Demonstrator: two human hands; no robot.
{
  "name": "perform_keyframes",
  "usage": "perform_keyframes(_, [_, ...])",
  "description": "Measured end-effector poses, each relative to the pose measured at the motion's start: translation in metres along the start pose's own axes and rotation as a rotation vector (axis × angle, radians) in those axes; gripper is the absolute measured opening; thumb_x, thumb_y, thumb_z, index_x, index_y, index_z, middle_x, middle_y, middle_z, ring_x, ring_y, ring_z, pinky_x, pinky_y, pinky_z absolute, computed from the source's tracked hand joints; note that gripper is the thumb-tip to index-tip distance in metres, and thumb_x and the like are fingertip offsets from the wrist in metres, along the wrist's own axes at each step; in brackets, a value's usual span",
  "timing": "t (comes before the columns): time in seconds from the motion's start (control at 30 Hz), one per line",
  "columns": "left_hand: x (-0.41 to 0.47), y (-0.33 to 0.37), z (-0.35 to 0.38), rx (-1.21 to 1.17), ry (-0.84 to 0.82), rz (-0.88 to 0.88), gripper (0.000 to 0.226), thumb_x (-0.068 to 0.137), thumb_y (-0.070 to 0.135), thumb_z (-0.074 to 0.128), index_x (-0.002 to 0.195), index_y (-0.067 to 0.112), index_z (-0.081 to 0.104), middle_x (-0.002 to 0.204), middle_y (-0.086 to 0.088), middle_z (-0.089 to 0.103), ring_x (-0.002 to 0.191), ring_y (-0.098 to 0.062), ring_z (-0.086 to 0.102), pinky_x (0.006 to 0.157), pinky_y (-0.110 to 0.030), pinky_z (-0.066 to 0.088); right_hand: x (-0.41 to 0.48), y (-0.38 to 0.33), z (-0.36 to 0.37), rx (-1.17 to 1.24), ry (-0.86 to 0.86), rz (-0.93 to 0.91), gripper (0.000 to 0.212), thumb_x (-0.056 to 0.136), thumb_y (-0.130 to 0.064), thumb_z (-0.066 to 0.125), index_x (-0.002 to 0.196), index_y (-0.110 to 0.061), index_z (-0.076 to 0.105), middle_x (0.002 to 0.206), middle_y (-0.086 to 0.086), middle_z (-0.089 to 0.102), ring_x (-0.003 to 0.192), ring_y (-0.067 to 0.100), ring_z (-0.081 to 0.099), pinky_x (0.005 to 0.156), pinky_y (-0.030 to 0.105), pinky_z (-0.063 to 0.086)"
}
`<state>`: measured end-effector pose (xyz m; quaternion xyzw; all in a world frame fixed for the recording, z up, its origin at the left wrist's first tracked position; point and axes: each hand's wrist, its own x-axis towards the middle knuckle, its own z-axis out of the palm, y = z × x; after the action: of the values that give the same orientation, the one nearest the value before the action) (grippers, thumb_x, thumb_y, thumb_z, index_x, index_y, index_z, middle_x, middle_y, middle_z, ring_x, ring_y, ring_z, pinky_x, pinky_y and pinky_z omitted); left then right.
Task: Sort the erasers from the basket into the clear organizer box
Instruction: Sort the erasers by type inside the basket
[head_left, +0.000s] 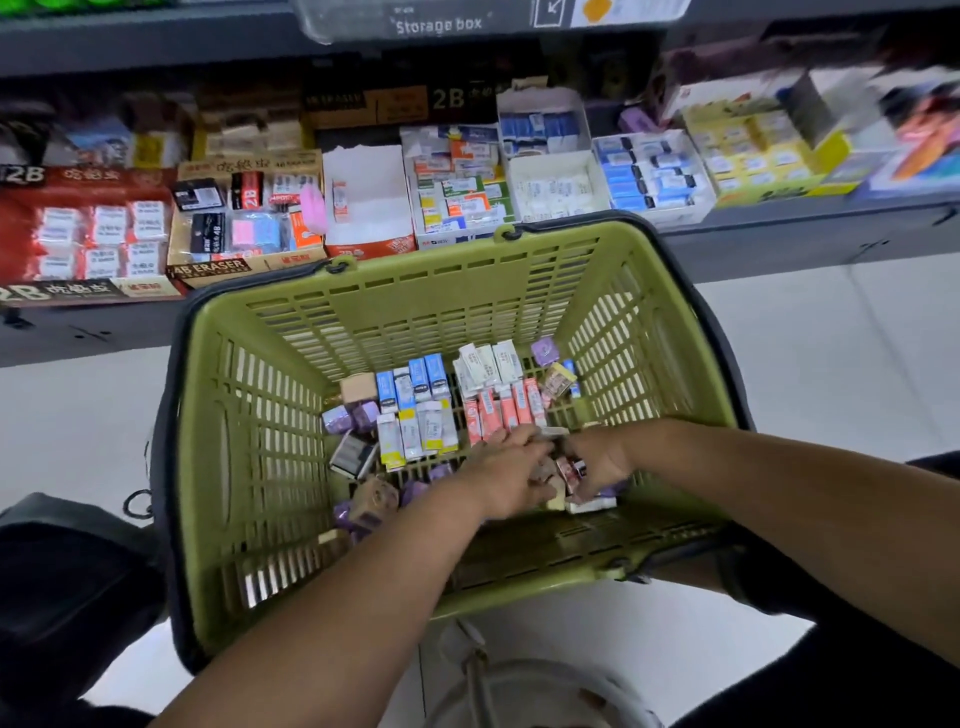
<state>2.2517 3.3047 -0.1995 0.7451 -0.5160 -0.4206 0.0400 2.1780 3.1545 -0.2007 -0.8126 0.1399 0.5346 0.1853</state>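
**Both hands deep in the green basket, gathering erasers**

Head view, looking down into a green slatted basket (260, 415) that stands in front of me. Loose erasers (415, 410) cover its floor. My left hand (506, 470) and right hand (602, 460) meet at about 5 o'clock on the basket floor, nearly touching each other.

My right hand has its fingers curled round a clutch of small packs (571, 472), reddish and white. My left hand lies back up, with its fingers bent over the same clutch. The blur stops me telling whether it grips anything.

A row of pink erasers (501, 408) lies at 12 o'clock from my left hand, just beside its fingertips. Each long axis runs from 6 to 12 o'clock. Blue-and-white erasers (415, 384) lie at 11 o'clock and point the same way. My left hand is the nearer one to both rows.

A shelf (779, 228) beyond the basket carries display cartons (457, 182) of erasers. At 12 o'clock, on the top edge of the view, sits a clear container (363, 23) marked "Storage box". I cannot tell whether it is the organizer. If it is, it lies well apart from my hands, up and away.
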Motion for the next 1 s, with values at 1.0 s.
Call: perform_keyframes(1.0, [-0.012,-0.024,0.011,-0.181,-0.228,-0.196,0.076,0.095,0.049,0.048,0.155,0.021,0.011,0.160,0.000,0.002,0.144,-0.026,0.023,0.112,-0.034,0.025,0.003,-0.013,0.004,-0.087,-0.271,-0.001,0.066,0.088,-0.060,0.049,0.133,-0.012,0.045,0.136,0.011,0.048,0.120,0.029,0.048,0.104,0.041,0.039])
